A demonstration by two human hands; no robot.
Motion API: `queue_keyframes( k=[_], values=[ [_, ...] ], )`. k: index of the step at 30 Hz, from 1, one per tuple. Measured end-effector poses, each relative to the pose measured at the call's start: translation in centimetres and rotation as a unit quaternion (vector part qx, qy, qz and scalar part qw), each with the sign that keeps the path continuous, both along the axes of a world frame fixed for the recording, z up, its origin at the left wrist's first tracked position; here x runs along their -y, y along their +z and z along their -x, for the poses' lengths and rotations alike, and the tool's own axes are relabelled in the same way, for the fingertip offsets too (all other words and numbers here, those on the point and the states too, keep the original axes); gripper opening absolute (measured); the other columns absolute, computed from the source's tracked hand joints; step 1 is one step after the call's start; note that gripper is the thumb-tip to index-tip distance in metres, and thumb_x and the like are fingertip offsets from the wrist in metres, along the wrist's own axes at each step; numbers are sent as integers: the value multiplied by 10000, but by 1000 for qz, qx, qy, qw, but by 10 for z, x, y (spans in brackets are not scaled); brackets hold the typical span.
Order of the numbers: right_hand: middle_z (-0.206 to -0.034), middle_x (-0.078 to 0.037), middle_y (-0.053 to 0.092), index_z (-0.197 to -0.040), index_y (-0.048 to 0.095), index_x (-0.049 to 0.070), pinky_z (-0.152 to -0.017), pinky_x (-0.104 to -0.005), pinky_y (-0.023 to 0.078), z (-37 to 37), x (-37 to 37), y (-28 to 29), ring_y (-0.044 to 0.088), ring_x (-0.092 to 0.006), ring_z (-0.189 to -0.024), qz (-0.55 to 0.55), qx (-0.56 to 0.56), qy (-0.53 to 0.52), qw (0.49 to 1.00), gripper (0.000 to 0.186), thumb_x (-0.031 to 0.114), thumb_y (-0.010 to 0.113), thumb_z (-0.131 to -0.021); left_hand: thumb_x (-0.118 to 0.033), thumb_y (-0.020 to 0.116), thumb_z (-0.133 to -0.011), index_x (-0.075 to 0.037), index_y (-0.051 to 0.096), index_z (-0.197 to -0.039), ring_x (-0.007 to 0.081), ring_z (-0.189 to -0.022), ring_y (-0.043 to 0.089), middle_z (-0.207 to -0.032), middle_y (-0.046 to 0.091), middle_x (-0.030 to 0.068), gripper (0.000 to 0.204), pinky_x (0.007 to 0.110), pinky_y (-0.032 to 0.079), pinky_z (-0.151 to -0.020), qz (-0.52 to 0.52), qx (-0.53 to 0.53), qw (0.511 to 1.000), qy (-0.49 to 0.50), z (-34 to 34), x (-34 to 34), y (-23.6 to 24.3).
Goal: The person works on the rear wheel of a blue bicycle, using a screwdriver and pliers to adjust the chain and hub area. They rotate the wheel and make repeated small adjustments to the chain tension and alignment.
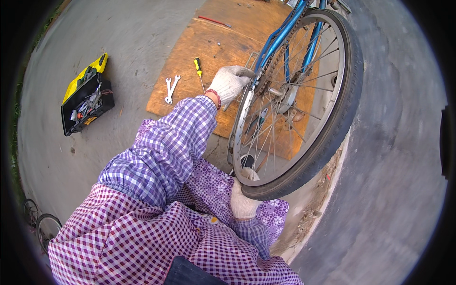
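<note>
A blue bicycle frame (283, 34) with its spoked wheel (346, 102) stands in front of me, to the right. Its chain (271, 66) runs down along the blue tubes. My left hand (232, 83), in a white knit glove, is closed at the chain side of the wheel, beside the end of the frame. The frame and chain partly hide its fingertips, so what it grips is unclear. Lower down, my right hand (243, 202), also gloved, wraps round the black tyre (273, 189) at its nearest point; some glove shows through the spokes.
Under the bicycle lies a wooden board (185, 45), bearing a yellow-black screwdriver (198, 67), two open-ended wrenches (171, 90) and a red slim tool (213, 21). An open black toolbox (102, 102) with a yellow lid stands left. Other bicycle wheels (46, 230) show lower left.
</note>
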State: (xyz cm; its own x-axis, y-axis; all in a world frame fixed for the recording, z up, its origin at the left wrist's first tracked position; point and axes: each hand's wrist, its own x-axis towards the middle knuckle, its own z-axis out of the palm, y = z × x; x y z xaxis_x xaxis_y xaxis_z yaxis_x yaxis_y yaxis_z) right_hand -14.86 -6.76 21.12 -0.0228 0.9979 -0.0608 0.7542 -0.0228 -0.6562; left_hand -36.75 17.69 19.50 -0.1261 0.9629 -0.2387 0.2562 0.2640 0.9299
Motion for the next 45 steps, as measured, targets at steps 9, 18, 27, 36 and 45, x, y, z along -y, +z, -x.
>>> queue_keyframes(
  k=[9,18,27,36,45],
  values=[
    [-1058,-138,699,-1096,693,3,-948,-402,525,-25,9,21,678,-316,-1023,15,-18,22,999,272,57,786,-846,-135,666,-978,-4,733,-1270,132,-878,709,-1025,770,82,327,293,581,-830,38,31,997,-61,-11,0,35],
    [-1059,-132,697,-1080,707,12,-947,-422,517,-45,-1,26,664,-331,-1029,56,-47,85,994,325,137,815,-800,-199,703,-947,-16,760,-1202,185,-920,750,-1069,782,140,319,329,592,-846,36,27,996,-78,-22,-5,-1],
    [-1085,-154,704,-1124,705,5,-947,-438,518,-30,4,42,666,-344,-1035,67,-37,144,987,406,186,837,-786,-198,617,-1031,-1,687,-1291,129,-826,723,-992,735,71,333,307,628,-722,98,183,977,-37,1,1,9],
    [-1174,-171,687,-1278,632,-25,-939,-424,535,-49,-5,28,680,-308,-1041,135,-62,233,961,499,213,796,-871,-290,712,-941,5,682,-1318,199,-1034,733,-1163,747,126,480,337,583,-893,50,32,998,-19,10,-4,-12],
    [-1114,-150,722,-1298,646,4,-869,-339,564,-91,-159,-14,692,-230,-981,76,-275,-207,936,512,453,530,-1082,-300,687,-925,37,693,-1286,238,-1171,690,-1260,725,192,494,352,519,-1016,45,83,996,-9,-2,-3,6]
  ],
)
